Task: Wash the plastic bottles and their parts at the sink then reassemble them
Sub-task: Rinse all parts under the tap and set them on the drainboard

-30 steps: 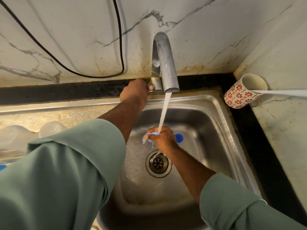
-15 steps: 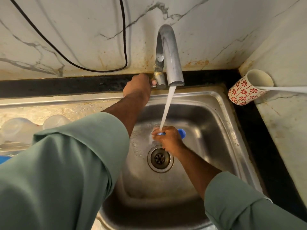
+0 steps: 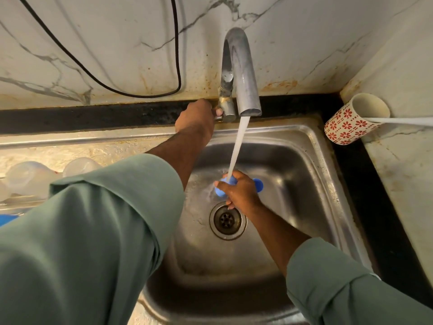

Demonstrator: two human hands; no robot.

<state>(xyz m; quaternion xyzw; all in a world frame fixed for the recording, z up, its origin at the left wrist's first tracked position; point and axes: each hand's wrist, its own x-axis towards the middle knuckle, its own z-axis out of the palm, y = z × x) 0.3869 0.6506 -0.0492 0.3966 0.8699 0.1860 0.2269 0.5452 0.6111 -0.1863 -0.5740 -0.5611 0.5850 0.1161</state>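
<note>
Sink basin [image 3: 311, 165]: stainless steel, brushed and glossy, wet sheen on its floor, dull deposits near the drain strainer [image 3: 227, 220], also metal. Tap spout [image 3: 243, 73]: smooth metal, dulled with water spots, corroded at its base. Wall panels [image 3: 93, 31]: glossy white marble-look surface with grey veins and rust-coloured staining along the lower edge. Worktop edge strip [image 3: 93, 116]: dark speckled stone. Cap [image 3: 257, 185]: smooth blue plastic. Bottles [image 3: 30, 177], far left: translucent, matt plastic. Mug [image 3: 346, 125]: glazed ceramic, red floral print. Sleeves [image 3: 93, 231]: matt green woven cloth. Cable [image 3: 117, 87]: black, smooth sheath.
</note>
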